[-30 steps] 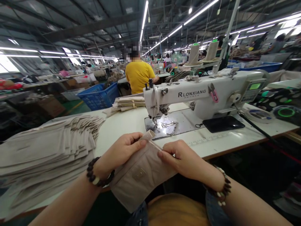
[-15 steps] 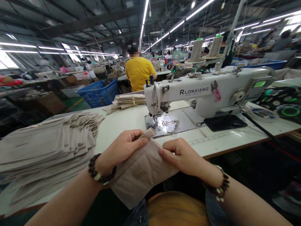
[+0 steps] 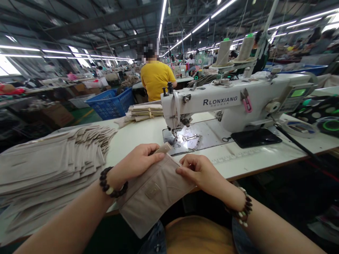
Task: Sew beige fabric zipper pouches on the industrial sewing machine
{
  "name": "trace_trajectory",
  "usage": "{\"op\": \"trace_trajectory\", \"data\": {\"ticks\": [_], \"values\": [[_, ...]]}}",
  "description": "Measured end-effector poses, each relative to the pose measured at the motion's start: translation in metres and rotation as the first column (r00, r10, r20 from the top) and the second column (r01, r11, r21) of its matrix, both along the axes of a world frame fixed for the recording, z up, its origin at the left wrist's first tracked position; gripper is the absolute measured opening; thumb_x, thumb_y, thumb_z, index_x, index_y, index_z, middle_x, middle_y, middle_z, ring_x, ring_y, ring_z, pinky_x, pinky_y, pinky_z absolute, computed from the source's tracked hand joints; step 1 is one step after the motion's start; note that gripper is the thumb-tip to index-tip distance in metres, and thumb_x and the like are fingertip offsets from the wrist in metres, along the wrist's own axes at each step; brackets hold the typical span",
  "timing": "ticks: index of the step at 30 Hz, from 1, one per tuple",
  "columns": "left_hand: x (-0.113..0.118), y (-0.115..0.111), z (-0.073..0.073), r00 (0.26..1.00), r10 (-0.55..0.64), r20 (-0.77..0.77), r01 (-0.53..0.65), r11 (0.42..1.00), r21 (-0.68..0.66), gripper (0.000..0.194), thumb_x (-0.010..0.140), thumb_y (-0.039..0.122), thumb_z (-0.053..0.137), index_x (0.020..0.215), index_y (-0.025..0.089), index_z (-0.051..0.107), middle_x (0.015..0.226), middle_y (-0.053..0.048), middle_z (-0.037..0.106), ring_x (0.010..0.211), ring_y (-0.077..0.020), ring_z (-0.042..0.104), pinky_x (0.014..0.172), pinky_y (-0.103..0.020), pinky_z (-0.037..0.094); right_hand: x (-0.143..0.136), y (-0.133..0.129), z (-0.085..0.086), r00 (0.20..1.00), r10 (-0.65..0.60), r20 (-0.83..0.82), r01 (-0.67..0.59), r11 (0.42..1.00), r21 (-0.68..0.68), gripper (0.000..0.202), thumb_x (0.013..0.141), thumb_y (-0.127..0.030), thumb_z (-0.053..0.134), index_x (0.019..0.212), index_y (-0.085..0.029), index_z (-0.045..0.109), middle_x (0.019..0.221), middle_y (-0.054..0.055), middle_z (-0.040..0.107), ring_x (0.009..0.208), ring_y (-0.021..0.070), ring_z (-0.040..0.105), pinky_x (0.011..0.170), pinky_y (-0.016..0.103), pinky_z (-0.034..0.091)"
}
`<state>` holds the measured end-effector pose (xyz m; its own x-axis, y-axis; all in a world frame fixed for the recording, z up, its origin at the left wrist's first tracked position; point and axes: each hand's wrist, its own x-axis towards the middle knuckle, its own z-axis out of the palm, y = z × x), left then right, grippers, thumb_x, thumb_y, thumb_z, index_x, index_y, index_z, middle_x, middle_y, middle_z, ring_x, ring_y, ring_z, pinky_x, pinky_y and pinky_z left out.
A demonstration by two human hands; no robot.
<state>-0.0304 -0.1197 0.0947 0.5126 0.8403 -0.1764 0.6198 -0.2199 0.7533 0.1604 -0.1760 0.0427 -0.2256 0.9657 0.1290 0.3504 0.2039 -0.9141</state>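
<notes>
A beige fabric piece [image 3: 156, 197] with a small stitched patch hangs over the table's front edge, between both hands. My left hand [image 3: 137, 161] pinches its upper left part, where a folded strip [image 3: 164, 148] sticks out past the thumb. At the upper right edge, my right hand [image 3: 194, 170] grips the same piece between thumb and curled fingers. Just beyond the hands stands a white sewing machine [image 3: 222, 102]; its lit needle area [image 3: 175, 135] is a little above the strip, not touching the fabric.
A large pile of beige pieces [image 3: 50, 165] covers the table's left side. Behind the machine head lies a smaller stack [image 3: 144, 112]. Small scissors [image 3: 226, 139] and a black phone-like slab [image 3: 255, 137] rest at right. A person in yellow [image 3: 157, 79] sits beyond, beside a blue basket [image 3: 111, 104].
Both hands and the fabric have shifted slightly to the left. The fabric's lower corner hangs a little lower and further left. Both hands keep their hold.
</notes>
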Motion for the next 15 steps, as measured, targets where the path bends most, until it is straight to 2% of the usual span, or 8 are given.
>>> {"op": "trace_trajectory", "data": {"ticks": [4,9,13,15], "values": [[-0.004,0.009,0.003,1.0,-0.015,-0.013,0.015,1.0,-0.022,0.032,0.076,0.044,0.048,0.078,0.014,0.058,0.07,-0.001,0.058,0.063,-0.016,0.052,0.057,-0.024,0.039,-0.001,0.003,-0.008,0.999,-0.031,-0.026,0.029,0.995,-0.098,0.022,0.068,-0.028,0.062,0.063,-0.017,0.043,0.064,-0.002,0.054,0.051,0.0067,0.042,0.044,0.018,0.03],[0.0,0.028,0.004,0.982,-0.044,-0.184,0.066,0.991,0.113,0.029,0.075,0.042,0.047,0.068,0.015,0.055,0.061,0.002,0.053,0.059,-0.0145,0.048,0.053,-0.023,0.034,-0.011,0.011,-0.014,0.999,-0.028,0.028,0.03,0.997,-0.069,0.021,0.068,-0.023,0.059,0.075,-0.02,0.039,0.053,-0.008,0.042,0.046,0.0074,0.04,0.043,0.017,0.028],[0.018,0.056,-0.012,0.92,-0.114,-0.375,0.201,0.959,0.2,0.025,0.076,0.036,0.044,0.072,0.015,0.057,0.066,0.0,0.057,0.064,-0.0161,0.051,0.056,-0.023,0.033,-0.016,0.013,-0.019,0.953,-0.055,0.299,0.036,0.997,0.069,0.014,0.072,-0.016,0.052,0.081,-0.018,0.042,0.061,-0.003,0.049,0.053,0.0099,0.044,0.049,0.021,0.029],[0.027,0.072,-0.026,0.893,-0.149,-0.424,0.251,0.948,0.194,0.023,0.076,0.033,0.046,0.074,0.015,0.059,0.069,-0.002,0.059,0.067,-0.0171,0.053,0.057,-0.023,0.033,-0.002,0.01,-0.019,0.92,0.014,0.391,-0.035,0.998,0.048,0.012,0.074,-0.018,0.053,0.084,-0.017,0.046,0.064,0.0,0.053,0.057,0.0117,0.048,0.051,0.022,0.032]]}}
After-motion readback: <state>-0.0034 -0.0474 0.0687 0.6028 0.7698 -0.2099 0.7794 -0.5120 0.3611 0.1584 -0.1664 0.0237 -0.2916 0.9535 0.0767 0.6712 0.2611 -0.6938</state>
